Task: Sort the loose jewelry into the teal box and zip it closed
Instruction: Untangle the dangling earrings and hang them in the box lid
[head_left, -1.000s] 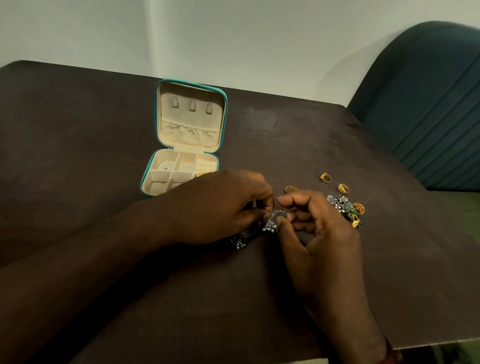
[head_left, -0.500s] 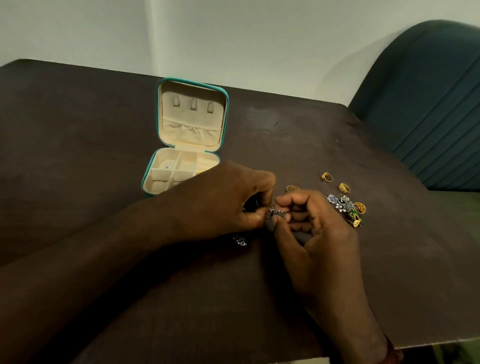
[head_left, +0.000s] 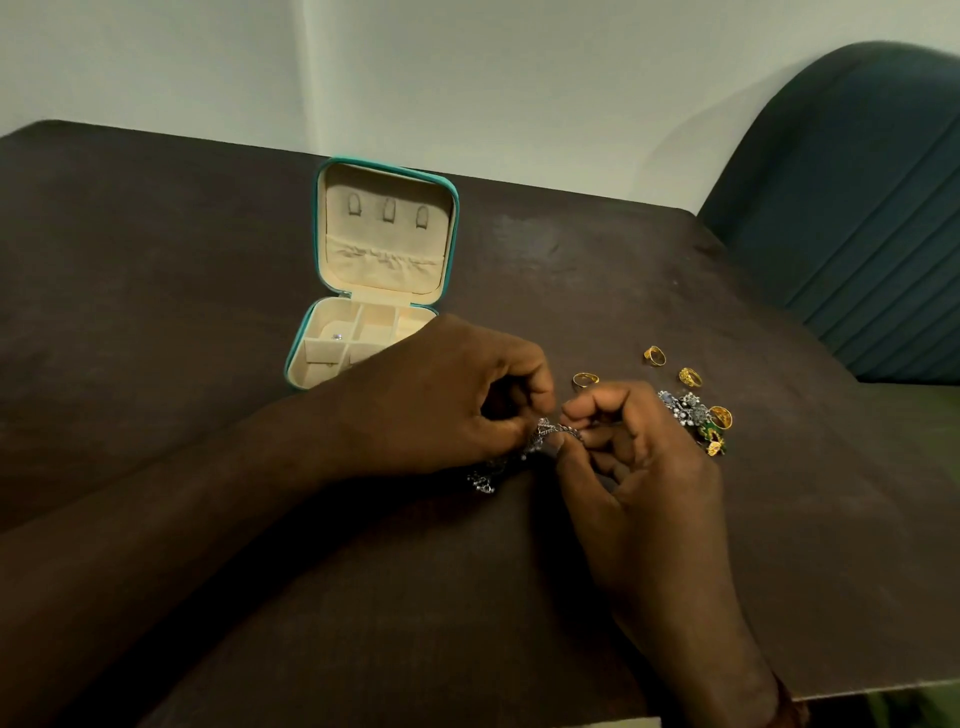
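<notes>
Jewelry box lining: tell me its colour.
Plain cream lining inside the teal box, best seen in the head view.

1. The one head-worn view looks forward and down from above the near edge of the dark table (head_left: 156, 312).
2. It is close; the open teal box (head_left: 387, 244) lies mid-frame, a pale wall (head_left: 519, 78) beyond it.

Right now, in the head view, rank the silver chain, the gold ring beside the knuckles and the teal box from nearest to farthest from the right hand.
1. The silver chain: pinched by the right hand, and by the left hand too.
2. The gold ring: on the table, just beyond its knuckles.
3. The teal box: open, farther left, past the left hand.
</notes>
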